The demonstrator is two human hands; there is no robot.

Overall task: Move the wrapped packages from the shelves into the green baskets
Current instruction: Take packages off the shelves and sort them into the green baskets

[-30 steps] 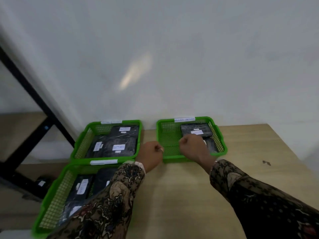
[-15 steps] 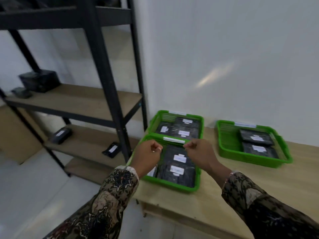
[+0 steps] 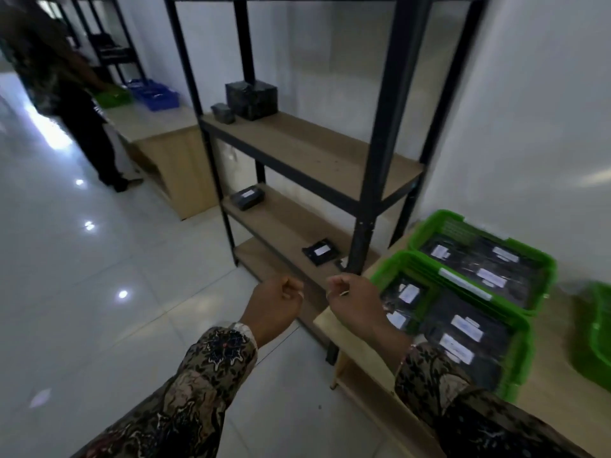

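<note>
Your left hand (image 3: 276, 307) and right hand (image 3: 355, 304) hang in the air side by side, apart from each other, in front of the black shelf rack (image 3: 380, 160). Fingers of both hands are curled inward, clenched on nothing.

Wrapped packages on the rack: one large block (image 3: 251, 99) and a small one (image 3: 223, 113) on the upper board; one flat labelled package (image 3: 247, 197) on the middle board; one more (image 3: 319, 252) on the lower board, near the front post.

Right of the rack, on the worktop (image 3: 558, 414), the near green basket (image 3: 519, 365) and far green basket (image 3: 542, 279) both hold black packages with white labels. A third green basket (image 3: 600, 328) is cut off at the right edge.

A second person (image 3: 66, 94) stands far left.
</note>
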